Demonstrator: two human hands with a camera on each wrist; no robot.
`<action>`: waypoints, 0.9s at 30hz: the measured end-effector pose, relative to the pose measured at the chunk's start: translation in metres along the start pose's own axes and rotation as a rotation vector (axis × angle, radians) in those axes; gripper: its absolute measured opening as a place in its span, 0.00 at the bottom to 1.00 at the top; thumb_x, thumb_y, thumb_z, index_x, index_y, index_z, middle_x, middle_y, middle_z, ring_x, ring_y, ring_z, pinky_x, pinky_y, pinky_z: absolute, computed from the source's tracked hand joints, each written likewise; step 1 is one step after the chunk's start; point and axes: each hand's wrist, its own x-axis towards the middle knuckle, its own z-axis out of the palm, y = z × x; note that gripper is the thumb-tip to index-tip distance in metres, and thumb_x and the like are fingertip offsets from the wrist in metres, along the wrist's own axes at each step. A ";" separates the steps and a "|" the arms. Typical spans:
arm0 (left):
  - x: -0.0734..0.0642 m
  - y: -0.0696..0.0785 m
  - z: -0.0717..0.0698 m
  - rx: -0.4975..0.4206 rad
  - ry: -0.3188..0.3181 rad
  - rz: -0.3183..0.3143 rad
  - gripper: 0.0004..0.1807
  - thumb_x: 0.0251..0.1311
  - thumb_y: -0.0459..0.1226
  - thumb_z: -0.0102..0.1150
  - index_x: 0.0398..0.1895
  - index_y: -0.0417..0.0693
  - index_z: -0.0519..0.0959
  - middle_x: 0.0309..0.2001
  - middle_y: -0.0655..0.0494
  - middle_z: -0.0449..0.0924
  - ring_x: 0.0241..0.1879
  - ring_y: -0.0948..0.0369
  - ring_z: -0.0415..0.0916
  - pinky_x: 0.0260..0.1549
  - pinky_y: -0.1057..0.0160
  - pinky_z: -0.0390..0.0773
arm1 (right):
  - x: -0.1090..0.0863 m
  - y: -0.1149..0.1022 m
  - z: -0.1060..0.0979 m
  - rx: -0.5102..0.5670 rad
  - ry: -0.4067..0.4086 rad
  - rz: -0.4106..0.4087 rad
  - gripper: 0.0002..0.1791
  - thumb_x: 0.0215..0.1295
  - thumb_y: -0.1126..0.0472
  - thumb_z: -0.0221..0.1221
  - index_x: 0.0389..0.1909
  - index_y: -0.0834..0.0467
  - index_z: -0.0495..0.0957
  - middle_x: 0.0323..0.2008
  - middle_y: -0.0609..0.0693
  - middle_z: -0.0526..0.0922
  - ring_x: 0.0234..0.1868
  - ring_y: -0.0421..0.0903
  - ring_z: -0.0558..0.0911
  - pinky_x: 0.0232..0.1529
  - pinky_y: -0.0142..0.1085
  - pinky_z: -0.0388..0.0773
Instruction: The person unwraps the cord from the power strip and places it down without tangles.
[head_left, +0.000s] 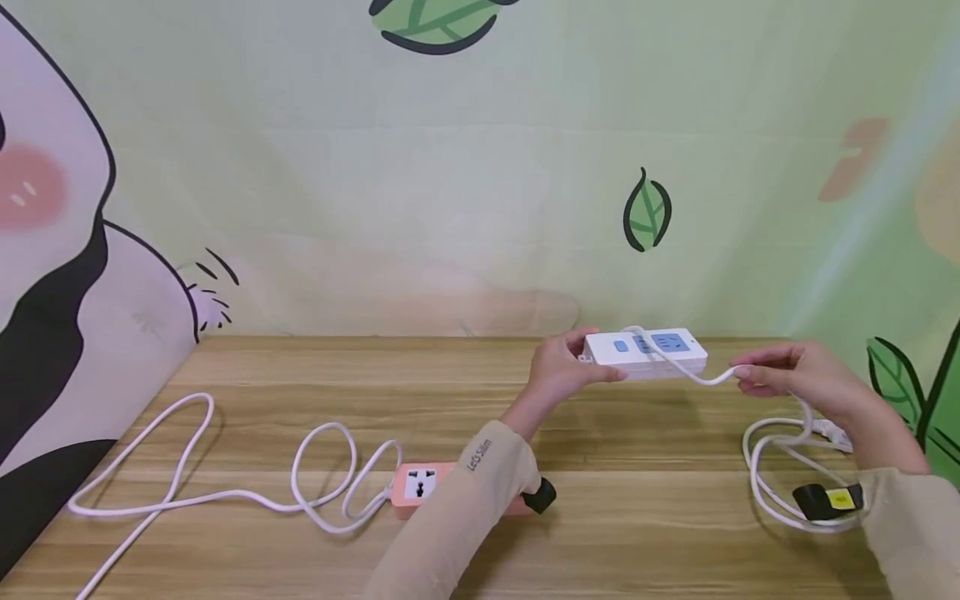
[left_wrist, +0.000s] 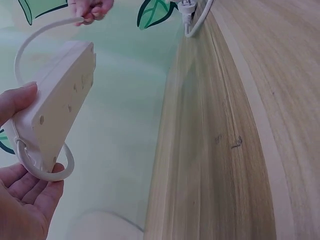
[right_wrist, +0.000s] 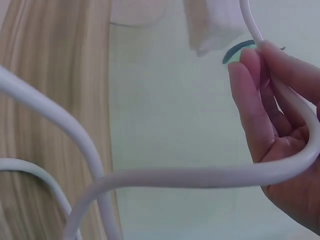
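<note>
My left hand (head_left: 564,364) grips one end of a white power strip (head_left: 645,360) and holds it above the table. In the left wrist view the strip's plain underside (left_wrist: 65,107) faces the camera, with the thumb on one edge and fingers on the other. Its white cord (head_left: 708,381) comes round the left end and lies across the sockets. Off to the right, my right hand (head_left: 802,379) pinches that cord between thumb and fingers. From there the cord (right_wrist: 200,177) passes by the palm and hangs down in loops to the table.
A pink power strip (head_left: 408,492) lies partly under my left forearm, a black piece (head_left: 540,497) at its right end. Its white cord (head_left: 247,493) sprawls leftward. At the right lie the coiled cord, a white plug (head_left: 832,433) and a black strap with a yellow label (head_left: 840,498). A printed cloth (head_left: 450,208) stands behind.
</note>
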 end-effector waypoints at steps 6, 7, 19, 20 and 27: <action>0.000 -0.001 0.000 0.004 -0.006 0.004 0.30 0.30 0.37 0.78 0.45 0.54 0.80 0.36 0.67 0.79 0.36 0.66 0.73 0.33 0.61 0.73 | -0.003 -0.005 -0.009 0.118 0.070 -0.007 0.13 0.61 0.67 0.56 0.29 0.43 0.82 0.28 0.40 0.83 0.30 0.37 0.83 0.32 0.29 0.78; 0.000 -0.001 0.000 0.006 -0.006 0.007 0.30 0.30 0.37 0.77 0.45 0.53 0.80 0.36 0.67 0.79 0.36 0.66 0.73 0.33 0.60 0.73 | -0.003 -0.006 -0.010 0.178 0.085 -0.023 0.14 0.61 0.69 0.56 0.29 0.45 0.82 0.28 0.41 0.83 0.30 0.37 0.83 0.32 0.29 0.78; -0.001 0.001 0.001 0.017 -0.014 0.033 0.29 0.28 0.37 0.79 0.43 0.53 0.81 0.36 0.64 0.80 0.36 0.66 0.73 0.33 0.67 0.72 | -0.005 -0.005 -0.029 0.473 0.224 -0.014 0.09 0.56 0.69 0.60 0.27 0.52 0.84 0.26 0.45 0.84 0.27 0.39 0.83 0.30 0.29 0.78; -0.001 0.002 0.001 0.019 -0.016 0.037 0.29 0.28 0.37 0.79 0.43 0.52 0.81 0.36 0.64 0.81 0.35 0.66 0.73 0.33 0.67 0.72 | -0.005 -0.005 -0.030 0.481 0.236 -0.002 0.08 0.55 0.69 0.61 0.26 0.52 0.84 0.26 0.45 0.84 0.27 0.39 0.83 0.30 0.29 0.78; -0.004 0.003 0.002 -0.029 -0.051 0.056 0.28 0.28 0.34 0.78 0.41 0.50 0.81 0.34 0.63 0.81 0.34 0.67 0.73 0.31 0.69 0.72 | -0.002 0.000 -0.032 0.476 0.320 0.043 0.08 0.53 0.67 0.63 0.23 0.51 0.84 0.23 0.44 0.84 0.25 0.38 0.83 0.29 0.29 0.78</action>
